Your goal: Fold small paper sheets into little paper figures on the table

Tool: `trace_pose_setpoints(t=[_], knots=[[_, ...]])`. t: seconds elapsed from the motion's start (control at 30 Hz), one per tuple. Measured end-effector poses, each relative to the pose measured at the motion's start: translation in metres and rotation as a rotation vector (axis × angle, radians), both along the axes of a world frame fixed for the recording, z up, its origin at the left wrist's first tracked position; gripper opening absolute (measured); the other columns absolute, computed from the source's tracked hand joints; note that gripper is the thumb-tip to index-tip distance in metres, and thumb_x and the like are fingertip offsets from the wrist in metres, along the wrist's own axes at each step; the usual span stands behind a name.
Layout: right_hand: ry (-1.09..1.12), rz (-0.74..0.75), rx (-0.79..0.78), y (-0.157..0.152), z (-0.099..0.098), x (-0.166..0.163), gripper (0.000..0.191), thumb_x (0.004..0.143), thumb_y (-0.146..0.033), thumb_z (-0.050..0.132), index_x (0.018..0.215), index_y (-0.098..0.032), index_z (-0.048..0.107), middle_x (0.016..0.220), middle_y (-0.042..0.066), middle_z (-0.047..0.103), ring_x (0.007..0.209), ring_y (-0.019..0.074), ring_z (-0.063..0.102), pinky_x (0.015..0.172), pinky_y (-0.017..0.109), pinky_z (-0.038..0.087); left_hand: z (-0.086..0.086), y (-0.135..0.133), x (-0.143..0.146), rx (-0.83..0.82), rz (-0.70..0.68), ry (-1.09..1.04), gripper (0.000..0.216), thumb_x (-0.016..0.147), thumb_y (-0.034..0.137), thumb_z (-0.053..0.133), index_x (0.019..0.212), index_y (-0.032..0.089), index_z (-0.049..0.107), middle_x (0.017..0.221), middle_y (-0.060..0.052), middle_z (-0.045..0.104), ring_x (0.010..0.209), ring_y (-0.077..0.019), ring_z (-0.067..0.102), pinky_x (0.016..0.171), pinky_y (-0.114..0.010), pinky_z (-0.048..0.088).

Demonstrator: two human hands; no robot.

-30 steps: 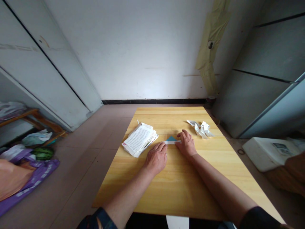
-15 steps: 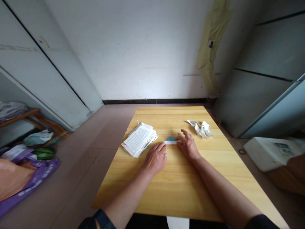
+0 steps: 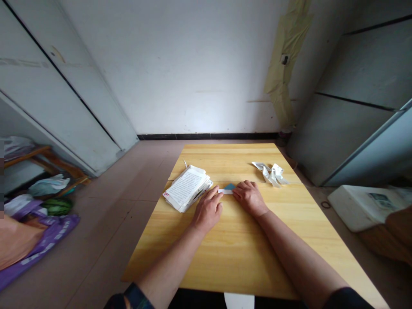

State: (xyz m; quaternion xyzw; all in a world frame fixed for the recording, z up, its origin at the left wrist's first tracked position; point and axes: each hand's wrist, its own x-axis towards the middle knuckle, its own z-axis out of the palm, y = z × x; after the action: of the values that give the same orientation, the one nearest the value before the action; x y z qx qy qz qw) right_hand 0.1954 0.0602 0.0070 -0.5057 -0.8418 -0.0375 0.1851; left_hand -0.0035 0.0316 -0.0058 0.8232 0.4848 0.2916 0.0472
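Folded paper (image 3: 228,189), blue on top with a white strip along its near edge, lies on the table right in front of me, just past my hands. I'm in a narrow room: a white wall (image 3: 177,73) ahead with a yellowed strip of tape (image 3: 286,56) hanging on it, pale cabinet panels (image 3: 61,94) to my left, and a pinkish tile floor (image 3: 99,244) underfoot. Off to the left on that floor sits a purple plastic bag (image 3: 41,238) with a green striped melon (image 3: 58,206) beside it; to the right there's a white foam box (image 3: 357,208).

The pale wooden table (image 3: 231,156) carries a stack of printed pages (image 3: 186,188) left of the paper, and a small heap of crumpled white strips (image 3: 270,174) up and to the right of it.

My left hand (image 3: 207,210) and my right hand (image 3: 249,198) sit on the tabletop, one at each end of the white strip. My left fingers (image 3: 215,194) reach its left end — my right fingers (image 3: 238,187) lie over its right end. Neither hand is clenched, but whether I'm actually pinching the paper, I can't tell from here.
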Motion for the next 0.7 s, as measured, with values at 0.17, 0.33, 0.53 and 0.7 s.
trace_pose_setpoints(t=[0.17, 0.33, 0.53, 0.7], knots=[[-0.009, 0.007, 0.041, 0.001, 0.0, -0.001, 0.025, 0.093, -0.027, 0.049, 0.076, -0.022, 0.068, 0.079, 0.005, 0.063, 0.081, 0.0175, 0.048, 0.076, 0.032, 0.025, -0.001, 0.014, 0.003, -0.014, 0.047, -0.183, 0.037, 0.077, 0.007, 0.054, 0.109, 0.023, 0.063, 0.118, -0.005, 0.063, 0.111, -0.0202, 0.058, 0.1, -0.04, 0.049], [-0.048, -0.043, 0.074, 0.002, 0.0, 0.0, 0.026, 0.095, -0.025, 0.044, 0.079, -0.021, 0.065, 0.078, 0.005, 0.064, 0.078, 0.0184, 0.048, 0.073, 0.032, 0.025, 0.0, 0.024, 0.006, -0.179, 0.12, -0.437, 0.044, 0.076, 0.008, 0.057, 0.118, 0.019, 0.058, 0.11, -0.007, 0.066, 0.102, -0.0197, 0.062, 0.092, -0.039, 0.053], [-0.018, -0.185, 0.083, 0.004, -0.003, 0.002, 0.025, 0.094, -0.018, 0.041, 0.082, -0.018, 0.063, 0.077, 0.007, 0.062, 0.071, 0.0175, 0.051, 0.068, 0.029, 0.026, -0.003, 0.039, 0.033, -0.433, 0.125, -0.751, 0.049, 0.079, 0.021, 0.064, 0.125, 0.014, 0.051, 0.113, -0.015, 0.065, 0.095, -0.0196, 0.066, 0.082, -0.033, 0.057], [-0.007, -0.243, 0.031, 0.005, -0.004, 0.002, 0.023, 0.091, -0.016, 0.043, 0.078, -0.017, 0.062, 0.075, 0.007, 0.063, 0.068, 0.0174, 0.052, 0.065, 0.028, 0.028, -0.005, 0.048, 0.058, -0.455, 0.173, -0.731, 0.048, 0.075, 0.012, 0.062, 0.122, 0.011, 0.053, 0.109, -0.014, 0.067, 0.088, -0.0187, 0.068, 0.081, -0.033, 0.056]])
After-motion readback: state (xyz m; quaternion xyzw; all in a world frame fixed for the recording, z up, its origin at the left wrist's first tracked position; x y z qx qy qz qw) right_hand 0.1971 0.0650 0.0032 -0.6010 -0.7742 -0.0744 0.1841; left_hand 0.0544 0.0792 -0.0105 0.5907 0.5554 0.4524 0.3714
